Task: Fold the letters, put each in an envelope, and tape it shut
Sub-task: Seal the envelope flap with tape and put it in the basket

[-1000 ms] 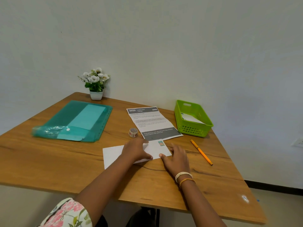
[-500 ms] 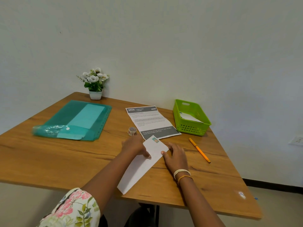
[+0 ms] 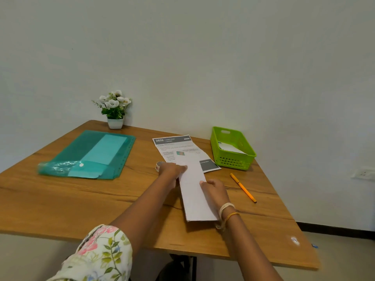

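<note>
Your left hand (image 3: 172,169) fingers pinch the envelope's (image 3: 193,191) left edge, far end | right hand (image 3: 213,189) fingers curl over its right edge, mid-length | envelope lengthwise on the table (image 3: 60,199), its far end overlapping the letter (image 3: 174,146), likely squared for insertion | both forearms stretched forward, wrists low | tape roll (image 3: 158,165) just beside left hand.

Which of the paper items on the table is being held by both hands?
The long white envelope, stamp end away from the person, its far end overlapping the printed letter. The letter lies untouched; another white paper sits in the green basket.
</note>
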`<state>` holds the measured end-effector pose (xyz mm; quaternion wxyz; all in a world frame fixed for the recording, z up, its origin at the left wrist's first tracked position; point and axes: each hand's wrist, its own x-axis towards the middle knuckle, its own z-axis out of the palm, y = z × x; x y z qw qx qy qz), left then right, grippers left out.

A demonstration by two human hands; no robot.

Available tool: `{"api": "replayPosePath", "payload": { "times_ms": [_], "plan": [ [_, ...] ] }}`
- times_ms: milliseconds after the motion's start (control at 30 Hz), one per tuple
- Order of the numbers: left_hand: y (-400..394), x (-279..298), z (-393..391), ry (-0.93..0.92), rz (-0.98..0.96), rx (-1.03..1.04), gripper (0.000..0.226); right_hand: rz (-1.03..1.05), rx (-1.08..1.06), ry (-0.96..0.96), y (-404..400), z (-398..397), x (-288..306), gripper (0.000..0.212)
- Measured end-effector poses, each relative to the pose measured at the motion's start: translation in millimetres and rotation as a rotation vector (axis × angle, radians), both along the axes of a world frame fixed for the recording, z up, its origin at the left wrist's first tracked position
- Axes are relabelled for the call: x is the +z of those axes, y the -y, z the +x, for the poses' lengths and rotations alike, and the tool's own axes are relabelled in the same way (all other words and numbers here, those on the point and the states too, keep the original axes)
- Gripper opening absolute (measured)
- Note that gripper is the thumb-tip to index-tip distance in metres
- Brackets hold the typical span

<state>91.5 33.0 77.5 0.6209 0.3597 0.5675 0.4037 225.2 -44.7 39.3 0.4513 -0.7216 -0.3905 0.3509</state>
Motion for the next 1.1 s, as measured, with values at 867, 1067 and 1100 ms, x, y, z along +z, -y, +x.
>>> {"api": "replayPosePath", "payload": {
  "times_ms": [867, 1067, 1100],
  "plan": [
    [-24.5, 47.6, 113.2, -0.013, 0.071, -0.57, 0.021, 0.124, -0.224, -0.129, -51.8, 98.4, 81.5, 0.025],
    [-51.8, 45.6, 151.0, -0.081, 0.171, -0.458, 0.034, 0.064, -0.334, -0.154, -87.8, 139.8, 92.4, 0.011],
    [-56.3, 41.9, 154.6, -0.124, 0.188, -0.434, 0.036, 0.044, -0.335, -0.154, -93.1, 144.8, 90.8, 0.016]
  ]
}}
